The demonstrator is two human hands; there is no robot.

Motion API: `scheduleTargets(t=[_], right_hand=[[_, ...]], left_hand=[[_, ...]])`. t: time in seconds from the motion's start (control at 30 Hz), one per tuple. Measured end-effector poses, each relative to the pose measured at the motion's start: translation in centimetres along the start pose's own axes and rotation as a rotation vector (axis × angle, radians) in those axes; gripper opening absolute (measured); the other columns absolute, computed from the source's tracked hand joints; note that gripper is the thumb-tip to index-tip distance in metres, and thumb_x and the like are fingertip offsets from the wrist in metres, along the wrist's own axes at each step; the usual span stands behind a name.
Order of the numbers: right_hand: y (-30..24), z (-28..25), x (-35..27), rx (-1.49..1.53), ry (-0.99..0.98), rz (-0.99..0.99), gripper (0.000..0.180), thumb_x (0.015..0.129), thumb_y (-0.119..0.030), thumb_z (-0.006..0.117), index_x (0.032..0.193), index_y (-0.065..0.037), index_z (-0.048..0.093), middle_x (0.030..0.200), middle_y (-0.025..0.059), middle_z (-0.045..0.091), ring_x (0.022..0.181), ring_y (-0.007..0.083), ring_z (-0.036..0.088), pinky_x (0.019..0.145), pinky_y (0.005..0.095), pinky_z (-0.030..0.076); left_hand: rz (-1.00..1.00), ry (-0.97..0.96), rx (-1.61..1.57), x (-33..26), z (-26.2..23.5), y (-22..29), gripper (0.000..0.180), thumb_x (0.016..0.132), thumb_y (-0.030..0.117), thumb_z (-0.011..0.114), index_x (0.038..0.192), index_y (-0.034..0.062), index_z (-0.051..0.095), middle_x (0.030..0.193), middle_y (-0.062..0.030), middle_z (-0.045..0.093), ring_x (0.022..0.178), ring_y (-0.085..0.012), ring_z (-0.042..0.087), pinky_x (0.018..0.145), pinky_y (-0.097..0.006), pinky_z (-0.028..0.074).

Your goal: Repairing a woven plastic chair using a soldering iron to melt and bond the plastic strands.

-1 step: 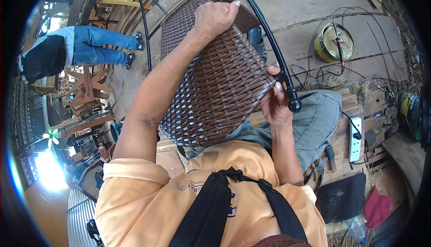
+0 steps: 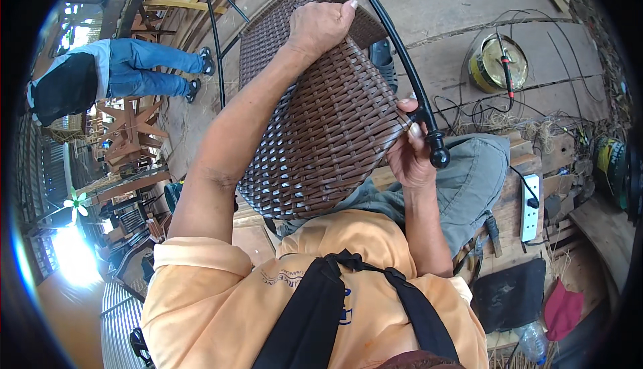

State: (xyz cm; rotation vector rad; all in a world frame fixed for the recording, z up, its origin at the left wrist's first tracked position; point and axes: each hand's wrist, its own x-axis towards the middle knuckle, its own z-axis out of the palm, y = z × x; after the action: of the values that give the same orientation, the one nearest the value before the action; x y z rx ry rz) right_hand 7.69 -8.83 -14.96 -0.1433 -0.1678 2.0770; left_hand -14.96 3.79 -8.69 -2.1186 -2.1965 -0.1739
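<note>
Head view, read from the left: far off at the left edge another person (image 2: 100,74) in jeans and a dark top stands on the wooden floor (image 2: 469,7) among unfinished timber chair frames (image 2: 127,128), well apart from my work. Next comes my left hand (image 2: 321,27), reaching up and away from me; it lies palm down, fingers curled over the far upper edge of the brown woven wicker panel (image 2: 315,134), pressing and holding it rather than pinching. I see the panel tilted, its long axis running from near my chest up and away toward the top of the picture, stretched on a black metal tube frame (image 2: 395,54) that curves down its right side. My right hand (image 2: 408,154) is the nearer one to the panel's lower right corner: it is closed there, fingertips pinched at the edge of the weave just beside the tube, though what strand it grips I cannot tell. The frame's rubber-capped end (image 2: 439,158) pokes out touching that hand. Below it lies my knee in grey-green cloth (image 2: 469,181). Farther right on the planks sit a round tin (image 2: 495,64) with a red-handled tool across it, loose black cable, a white power strip (image 2: 529,205), and a red cloth (image 2: 562,309) at the lower edge
</note>
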Motion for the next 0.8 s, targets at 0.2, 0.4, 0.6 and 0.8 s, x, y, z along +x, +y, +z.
scheduleTargets(t=[0.2, 0.4, 0.6, 0.8], right_hand=[[-0.3, 0.1, 0.1, 0.149, -0.138, -0.005, 0.039, 0.093, -0.007, 0.057, 0.128, 0.005, 0.046, 0.133, 0.0253, 0.048, 0.127, 0.0350, 0.049, 0.109, 0.0477, 0.039], [-0.3, -0.2, 0.3, 0.165, -0.147, -0.018, 0.039, 0.092, -0.004, 0.058, 0.128, 0.006, 0.047, 0.128, 0.0245, 0.053, 0.124, 0.0336, 0.051, 0.108, 0.0468, 0.040], [-0.4, 0.1, 0.0, 0.174, -0.065, -0.013, 0.038, 0.092, -0.002, 0.058, 0.127, 0.007, 0.048, 0.127, 0.0227, 0.054, 0.122, 0.0301, 0.053, 0.107, 0.0437, 0.042], [-0.3, 0.9, 0.0, 0.203, -0.045, -0.022, 0.038, 0.092, -0.004, 0.059, 0.127, 0.006, 0.048, 0.121, 0.0193, 0.058, 0.116, 0.0259, 0.057, 0.102, 0.0403, 0.046]], left_hand=[[-0.010, 0.018, 0.006, 0.0, -0.3, 0.4, 0.055, 0.096, 0.044, 0.041, 0.069, 0.0073, 0.071, 0.065, -0.0187, 0.065, 0.065, -0.0388, 0.066, 0.063, -0.047, 0.054], [0.019, 0.046, 0.091, 0.0, -0.1, 0.5, 0.054, 0.095, 0.043, 0.042, 0.069, 0.0073, 0.072, 0.065, -0.0184, 0.065, 0.065, -0.0384, 0.067, 0.063, -0.047, 0.055], [-0.013, 0.083, 0.046, 0.0, 0.2, 0.7, 0.052, 0.095, 0.042, 0.044, 0.069, 0.0063, 0.071, 0.063, -0.0191, 0.064, 0.061, -0.0377, 0.066, 0.060, -0.046, 0.054], [-0.033, 0.112, 0.012, -0.1, 0.2, 1.0, 0.049, 0.094, 0.040, 0.046, 0.066, 0.0063, 0.070, 0.061, -0.0190, 0.063, 0.059, -0.0377, 0.065, 0.058, -0.046, 0.052]])
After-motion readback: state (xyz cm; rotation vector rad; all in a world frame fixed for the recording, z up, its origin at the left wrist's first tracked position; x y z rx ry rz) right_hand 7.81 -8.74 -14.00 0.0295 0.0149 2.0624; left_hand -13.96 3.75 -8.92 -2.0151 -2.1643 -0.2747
